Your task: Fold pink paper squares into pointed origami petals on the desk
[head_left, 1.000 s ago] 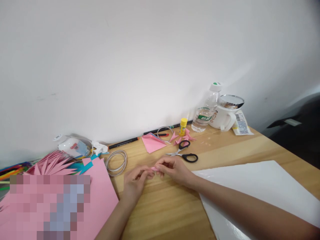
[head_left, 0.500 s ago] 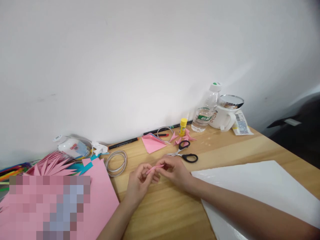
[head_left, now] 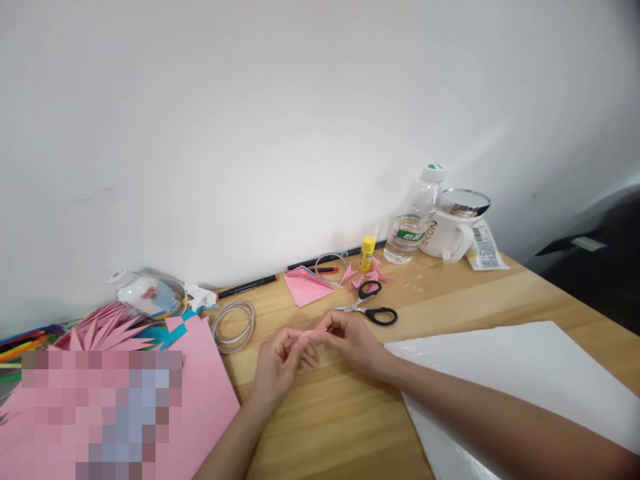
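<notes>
Since the earliest frame, the left hand (head_left: 277, 357) has shifted a little towards three o'clock, closing on the right hand (head_left: 353, 343), and more of the folded pink paper (head_left: 313, 333) now shows between them. Since the middle frame, that strip has levelled out, its slant gentler. The pink paper sits above the tabletop (head_left: 340, 413); whether it touches the wood, I cannot tell. Each grip is a pinch closed on it, left thumb and fingers at one end, right fingertips at the other, with some lower left fingers hanging loose.

In hand, I judge, is shaping or creasing this small piece. For the next move, light, matched fingertip pressure seems called for, so the thin folds neither slip nor tear.

Taking the pinch as the clock's centre, scissors (head_left: 364, 309) lie near at two o'clock and folded pink squares (head_left: 307, 290) at twelve, limiting forward reach. Towards eight, the large pink sheet's (head_left: 213, 387) edge runs close by the left forearm. Towards four, the right forearm crosses over the white sheet (head_left: 500, 373). Most open room is wood towards six, between the forearms.
</notes>
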A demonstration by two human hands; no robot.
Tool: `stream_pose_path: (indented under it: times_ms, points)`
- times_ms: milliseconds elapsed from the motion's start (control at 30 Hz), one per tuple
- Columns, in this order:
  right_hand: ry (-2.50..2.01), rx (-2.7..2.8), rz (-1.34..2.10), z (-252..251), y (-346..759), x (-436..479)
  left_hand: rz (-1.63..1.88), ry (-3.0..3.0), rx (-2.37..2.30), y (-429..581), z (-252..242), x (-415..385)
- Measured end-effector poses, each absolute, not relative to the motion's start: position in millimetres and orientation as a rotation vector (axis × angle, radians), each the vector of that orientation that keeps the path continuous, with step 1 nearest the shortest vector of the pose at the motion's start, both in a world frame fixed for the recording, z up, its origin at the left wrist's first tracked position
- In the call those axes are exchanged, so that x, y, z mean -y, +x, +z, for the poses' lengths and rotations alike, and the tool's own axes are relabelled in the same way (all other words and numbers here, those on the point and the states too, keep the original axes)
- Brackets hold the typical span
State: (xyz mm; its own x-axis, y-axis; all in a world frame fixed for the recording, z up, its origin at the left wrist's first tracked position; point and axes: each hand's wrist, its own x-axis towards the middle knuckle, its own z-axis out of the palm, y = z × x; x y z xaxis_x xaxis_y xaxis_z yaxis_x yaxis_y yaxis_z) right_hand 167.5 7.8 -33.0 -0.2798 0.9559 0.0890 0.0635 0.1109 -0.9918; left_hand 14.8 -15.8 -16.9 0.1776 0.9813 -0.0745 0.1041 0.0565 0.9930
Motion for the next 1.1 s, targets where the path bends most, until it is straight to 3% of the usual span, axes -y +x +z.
stream_pose_path:
  times_ms: [600, 1100]
  points:
    - [-0.921, 1.357, 1.528, -39, 169, -15, 0.904, 1.105, -1.199, 14, -17, 14]
    - [-0.918, 1.356, 1.447, -36, 170, -18, 0.854, 0.891, -0.952, 9, -19, 10]
